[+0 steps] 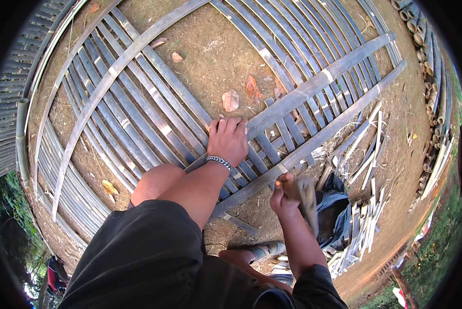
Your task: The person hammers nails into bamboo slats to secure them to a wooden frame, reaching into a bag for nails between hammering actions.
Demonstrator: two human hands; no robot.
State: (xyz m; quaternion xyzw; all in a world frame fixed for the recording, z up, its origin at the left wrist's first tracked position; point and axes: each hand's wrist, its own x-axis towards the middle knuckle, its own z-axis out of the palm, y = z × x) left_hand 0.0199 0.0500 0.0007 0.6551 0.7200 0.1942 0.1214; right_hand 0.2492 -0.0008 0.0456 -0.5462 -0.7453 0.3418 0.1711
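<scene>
A lattice of split bamboo slats lies on the ground before me, with crosswise bamboo strips over and under it. My left hand, a chain bracelet at its wrist, is closed over a crosswise bamboo strip near the middle, fingers curled past its far edge. Closer to me runs a second crosswise strip. My right hand is closed just this side of that strip's middle. It grips a brownish-grey tool, smeared by motion; its kind cannot be made out.
Right of my right hand sits a dark plastic bag, with pale bamboo splinters around it. Stacked bamboo poles line the far right. Another slatted bamboo panel stands at the left. Dry leaves lie on the soil.
</scene>
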